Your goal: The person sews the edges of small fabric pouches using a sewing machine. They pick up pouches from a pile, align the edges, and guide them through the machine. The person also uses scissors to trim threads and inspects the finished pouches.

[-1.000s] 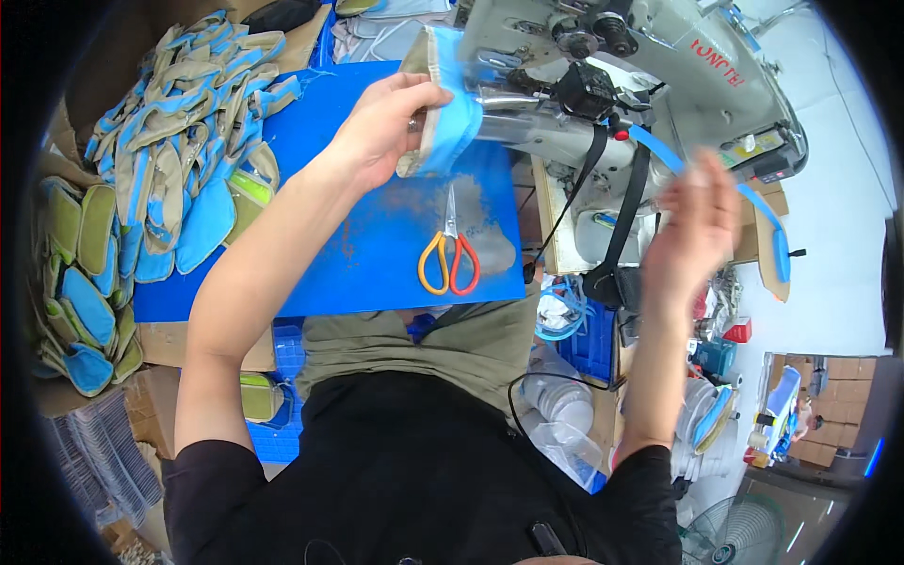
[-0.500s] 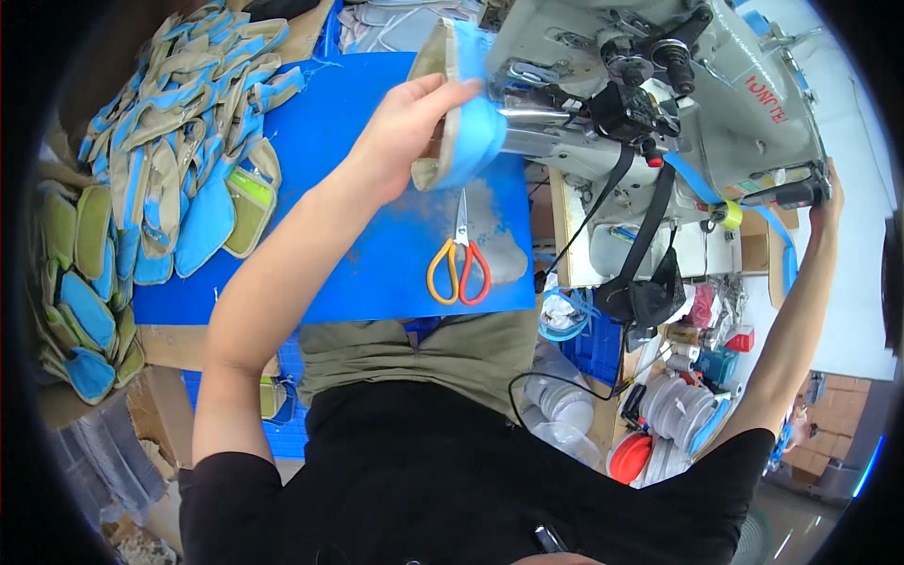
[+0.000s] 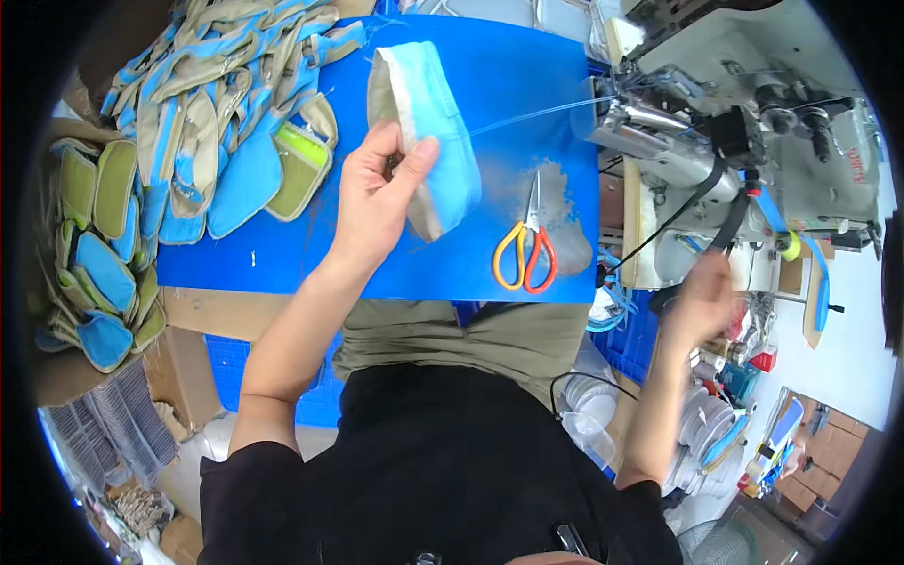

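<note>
My left hand [image 3: 381, 188] grips a looped fabric piece [image 3: 441, 132], blue outside with a beige edge, thumb on the outer face. From its right side blue threads [image 3: 537, 113] stretch to the sewing machine [image 3: 650, 122]. On the blue tabletop below the loop lie scissors [image 3: 527, 247], one handle yellow and one red, blades pointing away from me. My right hand [image 3: 704, 292] is blurred by motion in front of the machine's near side, beside a black strap [image 3: 730, 221]; its fingers cannot be made out.
A heap of blue and beige fabric pieces [image 3: 217, 104] covers the table's left end. More green and blue pieces [image 3: 104, 245] stand in a box at far left. A hanging blue strip [image 3: 777, 212] and white spools [image 3: 706, 424] are on the right.
My left hand has drawn the fabric loop away from the machine, and threads now span the gap. The right hand has left the machine's far right end and come back toward me.
</note>
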{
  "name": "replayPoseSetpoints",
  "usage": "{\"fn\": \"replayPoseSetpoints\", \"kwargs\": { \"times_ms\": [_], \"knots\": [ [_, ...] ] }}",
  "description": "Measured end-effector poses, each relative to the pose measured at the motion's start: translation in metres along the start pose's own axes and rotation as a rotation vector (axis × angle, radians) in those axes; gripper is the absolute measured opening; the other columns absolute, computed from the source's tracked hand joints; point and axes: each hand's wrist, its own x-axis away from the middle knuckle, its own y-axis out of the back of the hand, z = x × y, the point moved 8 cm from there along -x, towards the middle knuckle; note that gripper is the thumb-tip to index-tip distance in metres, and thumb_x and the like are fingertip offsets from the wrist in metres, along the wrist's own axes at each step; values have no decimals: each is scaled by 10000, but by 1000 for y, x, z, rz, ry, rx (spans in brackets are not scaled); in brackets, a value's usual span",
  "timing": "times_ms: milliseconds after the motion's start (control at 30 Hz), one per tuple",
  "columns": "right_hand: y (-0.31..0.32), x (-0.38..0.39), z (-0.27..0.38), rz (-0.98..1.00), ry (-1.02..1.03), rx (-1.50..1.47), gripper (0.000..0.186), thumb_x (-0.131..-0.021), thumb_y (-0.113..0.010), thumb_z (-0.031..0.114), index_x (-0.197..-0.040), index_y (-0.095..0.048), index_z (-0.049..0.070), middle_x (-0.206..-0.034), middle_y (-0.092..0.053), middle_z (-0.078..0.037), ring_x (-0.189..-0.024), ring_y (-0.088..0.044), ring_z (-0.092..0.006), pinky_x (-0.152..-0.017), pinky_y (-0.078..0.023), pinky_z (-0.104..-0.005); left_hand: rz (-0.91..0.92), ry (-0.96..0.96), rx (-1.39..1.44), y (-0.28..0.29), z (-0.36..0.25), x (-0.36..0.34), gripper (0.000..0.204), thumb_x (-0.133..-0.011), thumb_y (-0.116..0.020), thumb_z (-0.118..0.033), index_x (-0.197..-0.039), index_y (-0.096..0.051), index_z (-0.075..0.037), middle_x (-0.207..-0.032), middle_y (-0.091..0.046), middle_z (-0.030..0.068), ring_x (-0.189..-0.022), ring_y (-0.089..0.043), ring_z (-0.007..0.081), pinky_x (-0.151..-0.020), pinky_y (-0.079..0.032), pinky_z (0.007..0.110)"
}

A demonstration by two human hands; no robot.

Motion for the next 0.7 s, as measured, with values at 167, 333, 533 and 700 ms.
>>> {"fn": "replayPoseSetpoints", "kwargs": {
  "times_ms": [167,333,533,700],
  "knots": [
    [-148,148,106,733,270,-99,548,-765,-877,144,-1228,-609,31,-1058,-630,-158,-926,-671,-301,-797,-543,-390,-38,-121,-93,0,-15,10,167,-995,-707,-173,-1012,-711,-6,-1056,-594,32,-944,-556,76,-755,-469,235],
    [-160,142,72,939,-11,-8,693,-762,-818,57,-1384,-516,13,-990,-654,-155,-838,-694,-320,-733,-565,-393,-48,-176,-78,-6,-17,18,183,-994,-703,-157,-1082,-709,4,-1136,-580,49,-929,-580,80,-717,-501,231],
    [-141,150,70,1205,-614,-789,754,-838,-755,20,-1510,-413,15,-898,-626,2,-790,-594,-85,-717,-500,-279,-52,-257,-143,-12,-13,22,185,-989,-699,-148,-1084,-702,10,-1147,-583,72,-872,-599,97,-707,-508,236],
    [-113,115,155,1170,-388,-873,669,-890,-796,115,-1464,-455,72,-831,-518,41,-776,-491,-52,-709,-372,-227,-57,-297,-237,-14,-14,23,176,-968,-713,-146,-1054,-710,8,-1141,-594,90,-856,-600,110,-677,-490,242]
  ]
}}
